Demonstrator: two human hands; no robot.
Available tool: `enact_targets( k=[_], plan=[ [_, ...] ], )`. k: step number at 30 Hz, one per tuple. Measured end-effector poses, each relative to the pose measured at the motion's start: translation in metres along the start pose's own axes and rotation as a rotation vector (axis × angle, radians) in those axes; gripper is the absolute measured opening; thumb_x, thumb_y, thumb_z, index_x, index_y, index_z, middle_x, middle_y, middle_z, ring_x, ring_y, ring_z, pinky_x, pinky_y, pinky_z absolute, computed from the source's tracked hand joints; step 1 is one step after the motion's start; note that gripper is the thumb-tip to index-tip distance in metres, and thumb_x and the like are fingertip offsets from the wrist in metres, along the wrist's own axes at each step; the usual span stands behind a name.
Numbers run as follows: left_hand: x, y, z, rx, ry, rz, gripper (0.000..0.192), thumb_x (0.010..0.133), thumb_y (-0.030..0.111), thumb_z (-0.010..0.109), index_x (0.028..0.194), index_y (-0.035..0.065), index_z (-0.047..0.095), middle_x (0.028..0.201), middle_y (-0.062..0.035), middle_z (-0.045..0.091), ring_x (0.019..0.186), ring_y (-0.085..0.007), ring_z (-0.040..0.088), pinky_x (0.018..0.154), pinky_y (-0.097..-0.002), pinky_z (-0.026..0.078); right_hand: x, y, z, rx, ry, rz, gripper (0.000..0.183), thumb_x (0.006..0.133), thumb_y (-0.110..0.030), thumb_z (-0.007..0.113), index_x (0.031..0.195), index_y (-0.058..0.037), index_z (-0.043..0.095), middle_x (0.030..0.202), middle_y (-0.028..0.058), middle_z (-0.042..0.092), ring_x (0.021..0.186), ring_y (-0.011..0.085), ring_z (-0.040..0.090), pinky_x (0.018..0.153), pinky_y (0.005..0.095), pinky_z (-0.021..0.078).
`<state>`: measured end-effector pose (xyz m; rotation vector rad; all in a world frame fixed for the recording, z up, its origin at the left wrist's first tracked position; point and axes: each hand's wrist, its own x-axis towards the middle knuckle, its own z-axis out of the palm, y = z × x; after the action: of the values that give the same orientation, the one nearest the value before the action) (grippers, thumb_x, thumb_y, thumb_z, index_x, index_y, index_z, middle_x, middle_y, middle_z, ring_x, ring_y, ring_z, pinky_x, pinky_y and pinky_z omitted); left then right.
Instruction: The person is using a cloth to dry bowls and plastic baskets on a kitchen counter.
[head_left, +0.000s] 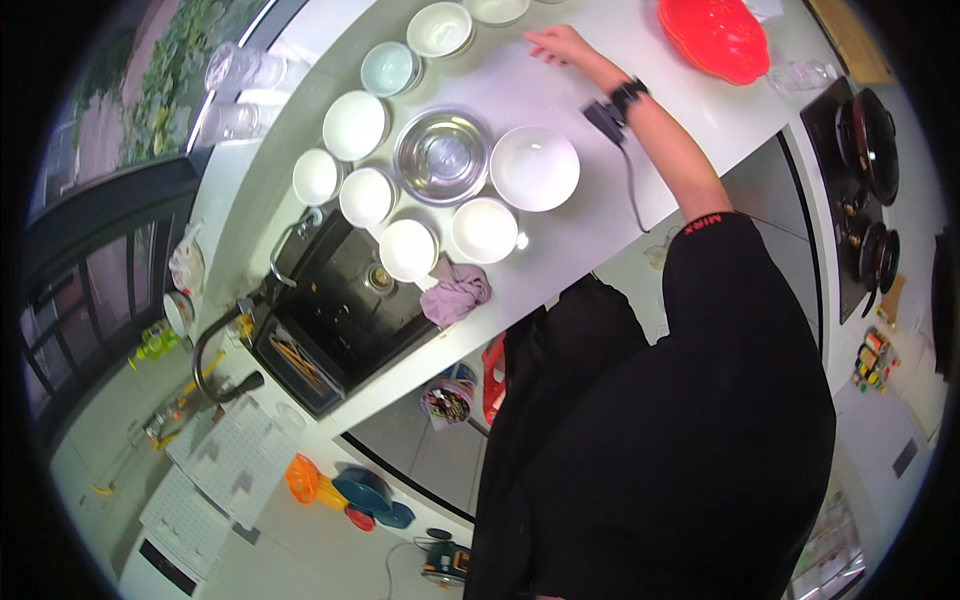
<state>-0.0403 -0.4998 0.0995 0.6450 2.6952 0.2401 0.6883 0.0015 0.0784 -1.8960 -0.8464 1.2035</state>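
Observation:
My right hand (556, 45) is over the white counter near its top edge, fingers loosely bent and apart, holding nothing visible. A dark watch is on that wrist, beside a black corded device (604, 121). Left of the hand are a cream bowl (440, 30) and a pale blue bowl (390, 69). A shiny steel basin (442, 156) stands mid-counter, touching or nearly touching a large white bowl (535, 169). Several smaller white bowls, one at the sink's corner (409, 250), surround the basin. My left hand is out of view.
A black sink (360, 300) with a faucet lies left, a mauve cloth (457, 294) on its counter edge. A red scalloped basin (716, 37) and a clear plastic bottle (801, 75) are upper right. Pans stand on the cooktop (832, 217). Clear glass vessels (244, 71) line the window.

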Motion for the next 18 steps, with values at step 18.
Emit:
enact_targets(
  k=[18],
  plan=[
    [-0.006, -0.058, 0.025, -0.166, -0.017, -0.047, 0.033, 0.070, 0.029, 0.063, 0.083, -0.0010, 0.059, 0.085, -0.0172, 0.058, 0.083, -0.0318, 0.054, 0.075, -0.0418, 0.042, -0.258, 0.037, 0.158, 0.192, -0.533, 0.390, 0.063, 0.081, -0.048, 0.056, 0.111, 0.0060, 0.044, 0.083, 0.0130, 0.063, 0.059, 0.0133, 0.057, 0.050, 0.0240, 0.0474]
  ],
)
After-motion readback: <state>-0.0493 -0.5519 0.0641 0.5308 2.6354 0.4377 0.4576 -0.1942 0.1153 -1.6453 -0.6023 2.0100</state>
